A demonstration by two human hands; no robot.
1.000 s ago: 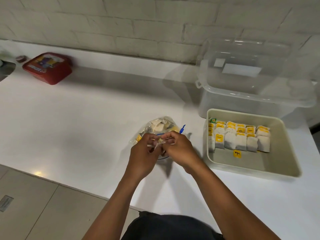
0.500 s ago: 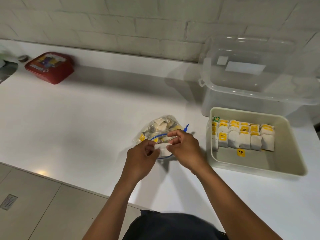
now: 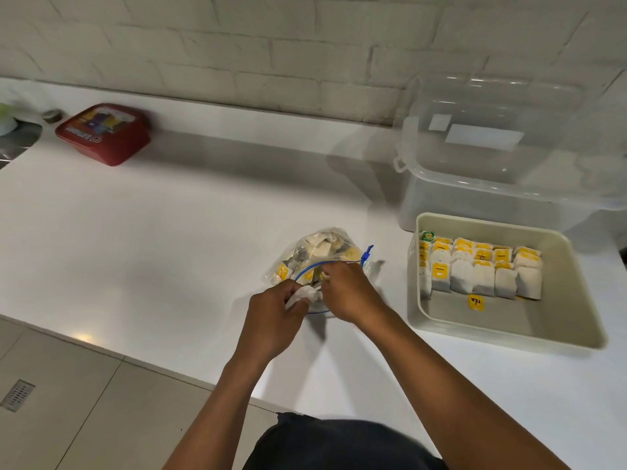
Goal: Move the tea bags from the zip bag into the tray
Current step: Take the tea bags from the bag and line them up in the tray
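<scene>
A clear zip bag (image 3: 319,249) with a blue zip rim lies on the white counter, holding several tea bags with yellow tags. My left hand (image 3: 274,317) grips a white tea bag (image 3: 303,295) at the bag's mouth. My right hand (image 3: 349,293) has its fingers curled at the blue rim, pinching there; what exactly it pinches is hidden. To the right stands the beige tray (image 3: 570,283) with rows of tea bags (image 3: 481,269) along its far side and one loose yellow tag (image 3: 475,302).
A clear plastic storage box (image 3: 502,154) with a lid stands behind the tray against the brick wall. A red lidded box (image 3: 103,132) sits far left, a sink edge (image 3: 17,144) beyond it. The counter's front edge runs close to my body.
Both hands shifted slightly; the left hand now has a white tea bag drawn out of the bag's mouth, and the right hand has moved up to the blue rim.
</scene>
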